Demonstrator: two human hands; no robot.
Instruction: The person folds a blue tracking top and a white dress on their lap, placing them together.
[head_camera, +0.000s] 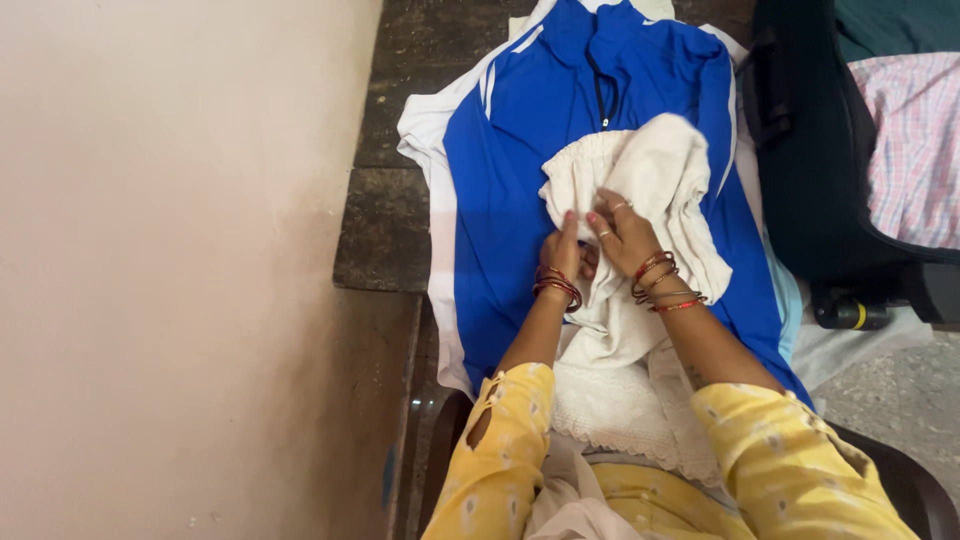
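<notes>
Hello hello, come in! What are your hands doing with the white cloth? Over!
Left hand and right hand both gripping the white garment. It lies bunched on a blue zip jacket. Nothing blocking the hands.

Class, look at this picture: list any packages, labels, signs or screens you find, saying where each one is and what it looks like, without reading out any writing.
None of these is in view: no package, label, sign or screen.
Only cloth shows: a cream garment under the left hand and right hand, lying on a blue and white jacket.
</notes>
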